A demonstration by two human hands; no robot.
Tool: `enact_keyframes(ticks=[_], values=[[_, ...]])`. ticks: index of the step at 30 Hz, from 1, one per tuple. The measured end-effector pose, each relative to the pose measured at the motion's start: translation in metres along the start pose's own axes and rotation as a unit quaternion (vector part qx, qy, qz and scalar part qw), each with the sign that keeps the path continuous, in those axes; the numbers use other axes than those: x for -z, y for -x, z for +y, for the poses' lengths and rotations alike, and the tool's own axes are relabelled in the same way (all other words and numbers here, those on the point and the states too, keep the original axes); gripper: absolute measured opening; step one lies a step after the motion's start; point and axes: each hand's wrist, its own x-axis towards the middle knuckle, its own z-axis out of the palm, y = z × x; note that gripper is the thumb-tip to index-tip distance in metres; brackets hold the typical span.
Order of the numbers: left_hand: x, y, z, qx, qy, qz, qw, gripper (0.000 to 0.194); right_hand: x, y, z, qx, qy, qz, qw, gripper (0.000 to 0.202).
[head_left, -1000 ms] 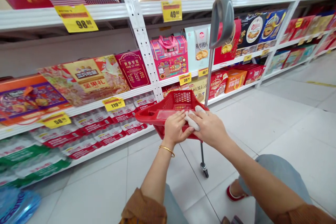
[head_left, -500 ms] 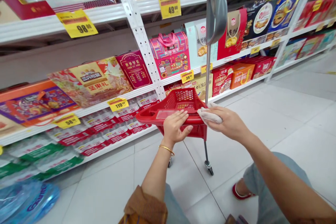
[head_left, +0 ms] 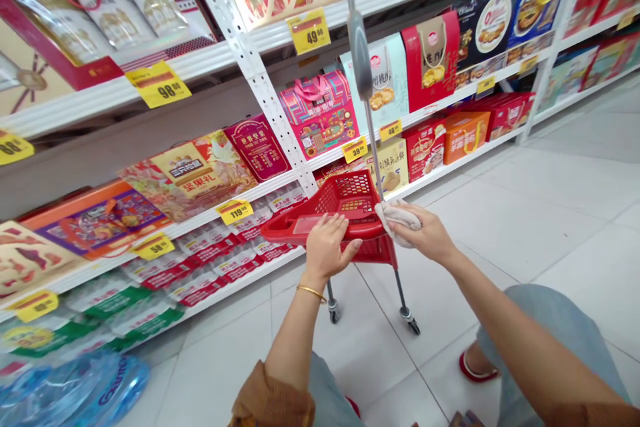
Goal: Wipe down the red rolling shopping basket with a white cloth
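Note:
A small red plastic shopping cart [head_left: 384, 255] on grey legs with casters stands before me on the floor. My left hand [head_left: 326, 243], a gold bracelet at its wrist, lies on the cart's near rim, fingers stretched over it and thumb apart. A folded white cloth [head_left: 400, 220] is gripped in my right hand [head_left: 431, 235]. The cloth touches the right corner of the cart, at the foot of a thin metal pole [head_left: 371, 127]. That pole rises tilted from the cart and carries a grey plastic piece [head_left: 361, 53].
White shelves [head_left: 277, 190] stocked with gift boxes and yellow price tags run along the left and back. Wrapped bottle packs [head_left: 200, 280] fill the bottom shelf. Large blue water bottles [head_left: 75, 390] lie at lower left. White floor tiles [head_left: 525, 220] extend right; my knees are close below.
The pole and its grey piece appear farther left and turned. The cloth has shifted slightly left with my right hand. My left hand stays on the cart's rim. The whole view has shifted a little.

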Motion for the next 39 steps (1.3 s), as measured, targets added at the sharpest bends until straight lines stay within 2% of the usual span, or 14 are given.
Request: enact_keyframes(ticks=[4, 8, 11, 14, 18, 22, 27, 33, 39], values=[[-0.005, -0.022, 0.032, 0.038, -0.016, 0.001, 0.999, 0.063, -0.004, 0.000, -0.006, -0.035, -0.065, 0.024, 0.997, 0.039], [-0.028, -0.037, 0.057, 0.085, -0.014, -0.009, 0.996, 0.077, -0.013, -0.002, -0.008, -0.078, -0.106, 0.110, 0.985, 0.044], [-0.046, -0.035, 0.062, 0.106, -0.029, -0.010, 0.994, 0.089, -0.022, -0.001, -0.004, -0.076, -0.142, 0.094, 0.983, 0.043], [-0.053, -0.030, 0.056, 0.084, -0.023, 0.010, 0.996, 0.094, -0.027, 0.002, 0.005, -0.081, -0.164, 0.070, 0.981, 0.043], [-0.047, -0.025, 0.046, 0.035, 0.003, 0.033, 0.999, 0.085, -0.028, 0.006, 0.020, -0.100, -0.138, 0.073, 0.983, 0.040], [-0.037, -0.019, 0.038, 0.021, 0.013, 0.047, 0.999, 0.076, -0.031, 0.009, 0.023, -0.095, -0.128, 0.056, 0.986, 0.037], [-0.025, -0.012, 0.030, 0.008, 0.028, 0.054, 0.998, 0.072, -0.041, 0.015, 0.013, -0.069, -0.108, 0.059, 0.990, 0.036], [-0.008, -0.001, 0.022, 0.003, 0.058, 0.067, 0.996, 0.068, -0.051, 0.026, -0.001, -0.006, -0.058, 0.046, 0.997, 0.034], [0.005, 0.015, 0.017, 0.010, 0.079, 0.046, 0.996, 0.065, -0.059, 0.037, -0.017, 0.045, -0.038, 0.039, 0.998, 0.034]])
